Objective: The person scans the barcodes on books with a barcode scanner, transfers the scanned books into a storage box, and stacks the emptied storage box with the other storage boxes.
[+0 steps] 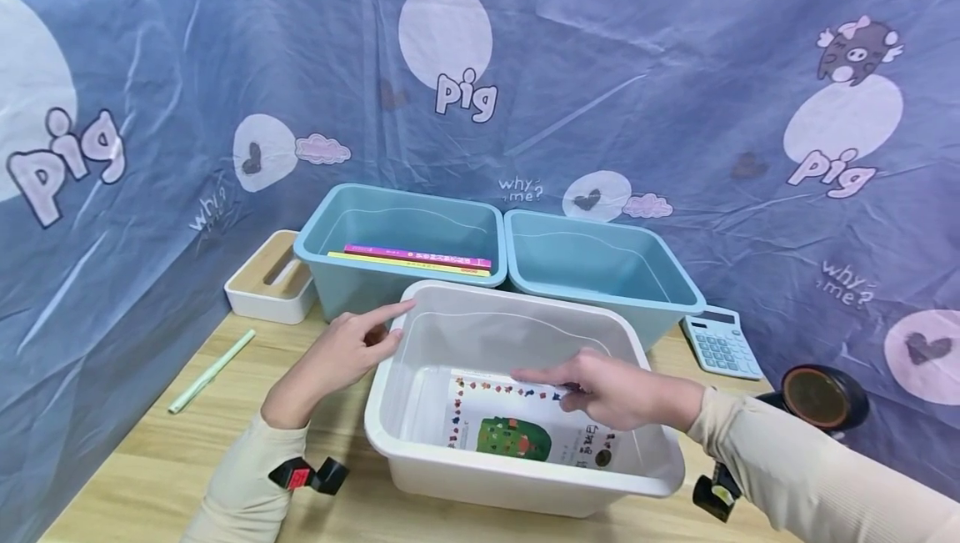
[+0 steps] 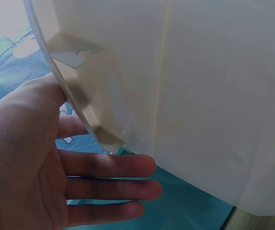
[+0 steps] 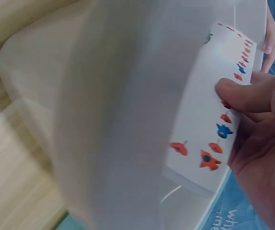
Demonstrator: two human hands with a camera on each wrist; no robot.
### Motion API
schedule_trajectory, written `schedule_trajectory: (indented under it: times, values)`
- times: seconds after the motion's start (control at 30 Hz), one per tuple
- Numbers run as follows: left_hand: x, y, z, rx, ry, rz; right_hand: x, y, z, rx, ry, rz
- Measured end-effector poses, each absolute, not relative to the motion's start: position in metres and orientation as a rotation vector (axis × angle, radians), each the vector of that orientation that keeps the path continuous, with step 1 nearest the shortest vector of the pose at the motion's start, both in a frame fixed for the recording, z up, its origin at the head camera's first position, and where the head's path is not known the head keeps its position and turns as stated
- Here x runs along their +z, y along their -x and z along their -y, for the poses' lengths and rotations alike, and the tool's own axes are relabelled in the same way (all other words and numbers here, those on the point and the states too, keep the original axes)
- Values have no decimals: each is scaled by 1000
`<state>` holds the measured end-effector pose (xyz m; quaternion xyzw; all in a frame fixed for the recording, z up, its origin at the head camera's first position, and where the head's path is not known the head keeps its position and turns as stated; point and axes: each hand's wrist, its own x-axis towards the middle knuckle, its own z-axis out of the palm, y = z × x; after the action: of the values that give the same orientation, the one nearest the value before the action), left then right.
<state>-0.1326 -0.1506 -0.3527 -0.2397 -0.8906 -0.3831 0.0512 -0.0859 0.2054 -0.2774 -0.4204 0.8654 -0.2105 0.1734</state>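
Note:
A white bin (image 1: 525,485) stands at the front of the table. Inside it is a white picture book (image 1: 555,409) with a green drawing and a border of small colourful figures on its cover. At the book's far edge my right hand (image 1: 611,389) holds on, thumb (image 3: 243,93) over the cover and other fingers partly hidden behind it. My left hand (image 1: 341,355) touches the bin's left rim with index finger and thumb. Its other fingers (image 2: 113,189) extend straight beside the bin's outer wall in the left wrist view.
Behind are two blue bins; the left bin (image 1: 408,197) contains several thin books (image 1: 412,259), while the right bin (image 1: 600,226) stands beside it. A tissue box (image 1: 270,305) and green stick-like item (image 1: 212,372) lie left. At right are a calculator (image 1: 722,347) and dark round object (image 1: 825,399).

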Motion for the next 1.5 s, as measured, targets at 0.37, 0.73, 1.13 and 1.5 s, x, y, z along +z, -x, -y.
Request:
schedule_trajectory:
  times: [0.37, 0.73, 1.13, 1.5]
  values:
    - [-352, 131, 151, -1176, 717, 2724, -257, 86, -214, -710, 1249, -2603]
    - [-352, 133, 151, -1171, 711, 2718, -225, 81, -223, -821, 1329, -2905]
    - [-351, 133, 152, -1136, 731, 2717, -163, 62, -247, -935, 1119, -3291]
    - [-351, 133, 154, -1125, 745, 2717, -148, 27, -295, -804, 564, -3560]
